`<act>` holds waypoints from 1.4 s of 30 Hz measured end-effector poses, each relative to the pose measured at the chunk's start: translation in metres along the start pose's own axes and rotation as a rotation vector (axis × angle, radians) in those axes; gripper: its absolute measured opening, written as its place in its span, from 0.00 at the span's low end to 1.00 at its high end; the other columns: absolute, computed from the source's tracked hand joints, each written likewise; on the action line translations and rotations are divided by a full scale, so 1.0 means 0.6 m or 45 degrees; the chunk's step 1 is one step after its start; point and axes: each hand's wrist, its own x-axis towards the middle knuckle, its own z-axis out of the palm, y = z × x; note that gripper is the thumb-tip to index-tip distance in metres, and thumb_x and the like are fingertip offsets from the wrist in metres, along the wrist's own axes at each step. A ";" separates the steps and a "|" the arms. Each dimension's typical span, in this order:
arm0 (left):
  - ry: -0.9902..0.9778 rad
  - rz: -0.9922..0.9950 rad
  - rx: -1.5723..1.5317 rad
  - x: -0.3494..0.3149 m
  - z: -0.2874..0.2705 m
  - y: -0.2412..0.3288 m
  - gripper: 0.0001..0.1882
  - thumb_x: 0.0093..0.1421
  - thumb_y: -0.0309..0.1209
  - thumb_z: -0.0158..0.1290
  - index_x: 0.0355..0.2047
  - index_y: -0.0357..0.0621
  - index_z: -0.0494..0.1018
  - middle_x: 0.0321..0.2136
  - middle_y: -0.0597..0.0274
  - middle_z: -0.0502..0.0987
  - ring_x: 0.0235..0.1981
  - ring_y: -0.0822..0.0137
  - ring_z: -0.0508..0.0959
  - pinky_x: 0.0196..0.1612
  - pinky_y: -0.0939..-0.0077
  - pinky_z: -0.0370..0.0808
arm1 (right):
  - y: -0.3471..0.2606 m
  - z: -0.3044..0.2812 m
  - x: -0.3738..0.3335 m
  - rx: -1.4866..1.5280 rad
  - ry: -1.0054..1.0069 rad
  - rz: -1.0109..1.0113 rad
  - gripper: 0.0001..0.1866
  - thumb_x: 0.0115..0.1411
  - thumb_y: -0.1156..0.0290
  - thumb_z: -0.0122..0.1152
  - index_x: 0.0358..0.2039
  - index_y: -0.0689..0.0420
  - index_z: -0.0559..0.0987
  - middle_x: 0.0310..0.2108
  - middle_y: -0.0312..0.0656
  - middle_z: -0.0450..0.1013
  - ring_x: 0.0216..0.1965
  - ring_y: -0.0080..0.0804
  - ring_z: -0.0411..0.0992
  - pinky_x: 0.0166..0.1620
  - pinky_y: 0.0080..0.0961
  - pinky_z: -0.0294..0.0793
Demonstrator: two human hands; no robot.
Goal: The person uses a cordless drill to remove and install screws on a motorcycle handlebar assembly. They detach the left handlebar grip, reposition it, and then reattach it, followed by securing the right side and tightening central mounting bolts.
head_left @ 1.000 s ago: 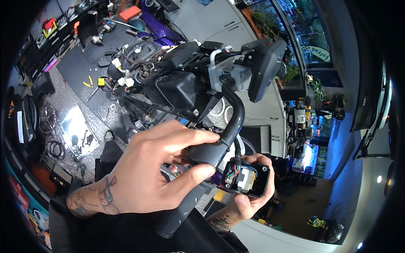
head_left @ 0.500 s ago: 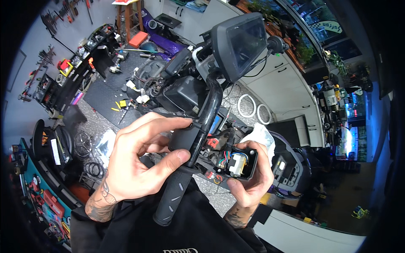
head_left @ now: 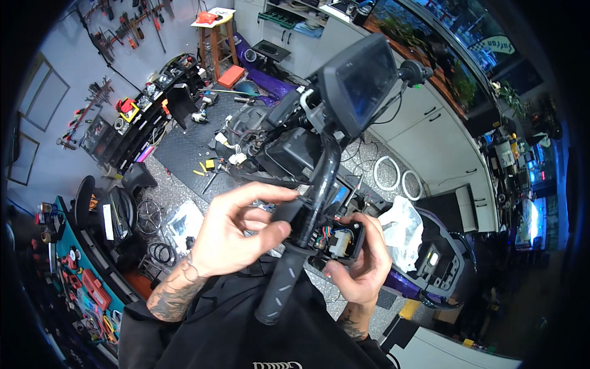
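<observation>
A black handlebar (head_left: 326, 175) runs down to a ribbed rubber grip (head_left: 279, 292) in front of my chest. My left hand (head_left: 227, 237) is closed around a black switch housing half (head_left: 284, 213), thumb and index finger holding it against the left side of the bar. On the bar's other side, my right hand (head_left: 369, 267) grips an opened switch housing (head_left: 357, 241) by its edge. Its inside faces me, showing coloured wires (head_left: 325, 235) and a white block (head_left: 339, 245). Both pieces sit just above the grip.
A display screen (head_left: 362, 80) is mounted at the top of the handlebar. Stripped vehicle parts and loose connectors (head_left: 227, 141) lie beyond my hands. Right of them are a white plastic bag (head_left: 399, 234) and a purple-and-grey body panel (head_left: 439, 261). A tool bench (head_left: 92, 286) stands at left.
My right hand has brought the opened switch housing left, closer to the handlebar. My left hand still holds its housing half against the bar. The whole view has shifted with my head.
</observation>
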 end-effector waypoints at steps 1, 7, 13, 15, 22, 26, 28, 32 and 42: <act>0.012 0.010 -0.048 0.000 0.006 -0.014 0.23 0.59 0.15 0.61 0.55 0.37 0.76 0.43 0.65 0.79 0.36 0.79 0.81 0.39 0.84 0.79 | 0.000 -0.004 -0.001 -0.102 -0.005 -0.034 0.41 0.40 0.84 0.70 0.59 0.74 0.71 0.54 0.54 0.69 0.55 0.39 0.72 0.58 0.30 0.72; 0.098 0.151 -0.236 -0.009 0.029 -0.055 0.24 0.59 0.19 0.65 0.56 0.34 0.76 0.49 0.58 0.75 0.45 0.70 0.83 0.49 0.77 0.83 | -0.043 0.044 -0.032 -0.294 0.133 0.039 0.39 0.36 0.80 0.62 0.56 0.70 0.70 0.52 0.55 0.68 0.54 0.45 0.71 0.62 0.38 0.69; 0.019 0.280 -0.391 -0.002 0.025 -0.070 0.26 0.56 0.18 0.66 0.56 0.34 0.76 0.52 0.53 0.74 0.50 0.64 0.83 0.52 0.73 0.85 | -0.064 0.068 -0.037 -0.325 0.322 0.288 0.37 0.39 0.81 0.52 0.56 0.64 0.69 0.53 0.56 0.68 0.54 0.46 0.70 0.64 0.40 0.65; 0.013 0.221 -0.400 -0.004 0.020 -0.085 0.27 0.54 0.24 0.70 0.55 0.35 0.78 0.51 0.51 0.76 0.50 0.64 0.83 0.49 0.74 0.85 | -0.059 0.074 -0.057 -0.260 0.378 0.405 0.36 0.38 0.82 0.49 0.55 0.60 0.69 0.53 0.57 0.69 0.55 0.45 0.69 0.65 0.41 0.63; -0.098 0.478 -0.168 0.017 0.007 -0.103 0.29 0.51 0.34 0.75 0.51 0.36 0.80 0.50 0.39 0.71 0.45 0.50 0.85 0.44 0.69 0.88 | -0.090 0.129 -0.093 -0.397 0.507 0.717 0.35 0.46 0.53 0.81 0.47 0.60 0.75 0.58 0.61 0.66 0.59 0.50 0.67 0.62 0.52 0.64; -0.184 0.576 0.096 0.048 -0.034 -0.076 0.29 0.51 0.43 0.74 0.49 0.41 0.81 0.45 0.40 0.76 0.40 0.51 0.87 0.36 0.68 0.88 | -0.081 0.142 -0.072 -0.547 0.418 0.607 0.37 0.45 0.49 0.84 0.46 0.59 0.76 0.56 0.61 0.68 0.58 0.53 0.69 0.59 0.53 0.69; 0.010 0.661 0.053 0.052 -0.013 -0.094 0.26 0.54 0.41 0.72 0.50 0.43 0.81 0.45 0.41 0.78 0.42 0.52 0.85 0.40 0.69 0.87 | -0.085 0.153 -0.092 -0.616 0.439 0.629 0.40 0.47 0.44 0.82 0.51 0.56 0.74 0.55 0.60 0.68 0.58 0.58 0.70 0.57 0.56 0.71; 0.042 0.664 -0.032 0.051 0.000 -0.117 0.23 0.56 0.39 0.70 0.49 0.44 0.81 0.47 0.40 0.78 0.43 0.53 0.85 0.42 0.69 0.88 | -0.073 0.179 -0.105 -0.457 0.642 0.716 0.40 0.47 0.44 0.81 0.51 0.57 0.74 0.54 0.60 0.68 0.55 0.57 0.71 0.56 0.55 0.73; -0.136 1.389 0.227 0.089 -0.017 -0.180 0.24 0.54 0.38 0.71 0.49 0.42 0.80 0.43 0.38 0.81 0.43 0.51 0.86 0.41 0.69 0.88 | -0.071 0.200 -0.086 -0.575 0.742 0.765 0.38 0.46 0.47 0.81 0.48 0.59 0.73 0.52 0.61 0.68 0.53 0.53 0.71 0.55 0.51 0.73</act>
